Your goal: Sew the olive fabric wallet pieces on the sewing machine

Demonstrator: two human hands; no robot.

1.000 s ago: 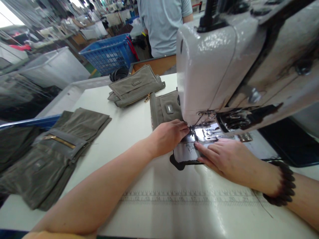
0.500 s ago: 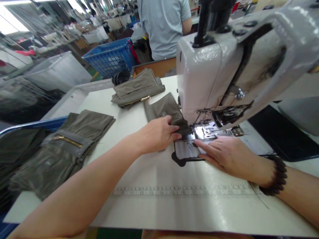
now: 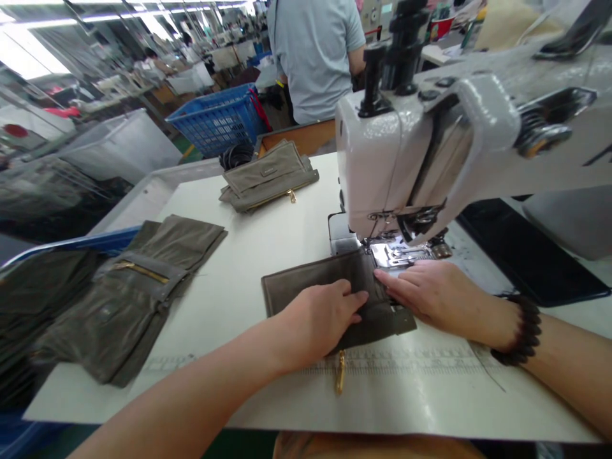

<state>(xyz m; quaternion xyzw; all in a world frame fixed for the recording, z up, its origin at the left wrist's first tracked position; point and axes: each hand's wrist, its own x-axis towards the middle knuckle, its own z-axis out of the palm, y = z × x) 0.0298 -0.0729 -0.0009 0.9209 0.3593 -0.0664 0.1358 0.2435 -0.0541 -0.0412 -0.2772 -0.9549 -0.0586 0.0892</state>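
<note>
An olive fabric wallet piece [image 3: 306, 274] lies on the table, its right part beside the sewing machine's needle area [image 3: 389, 252]. My left hand [image 3: 325, 319] rests over the piece, fingers bent and pressed together on the fabric; whatever is under the palm is hidden. From the right, my right hand [image 3: 430, 290] reaches in with its fingers stretched out, the index fingertip touching the piece's edge close to the presser foot. A gold zipper pull [image 3: 340, 373] hangs out below the near edge, over the printed ruler.
The white machine head [image 3: 377, 159] rises over the work. Another zipped olive piece [image 3: 272, 172] lies at the back, and more [image 3: 143, 274] sit at left by a blue-rimmed bin. A black pad [image 3: 530, 248] lies to the right. Beyond are a blue crate [image 3: 215, 121] and a person's back [image 3: 315, 57].
The olive piece has come toward me and turned, uncovering the machine's plate behind it; its zipper pull now shows. My left hand moved nearer with it, while my right hand stayed almost in place.
</note>
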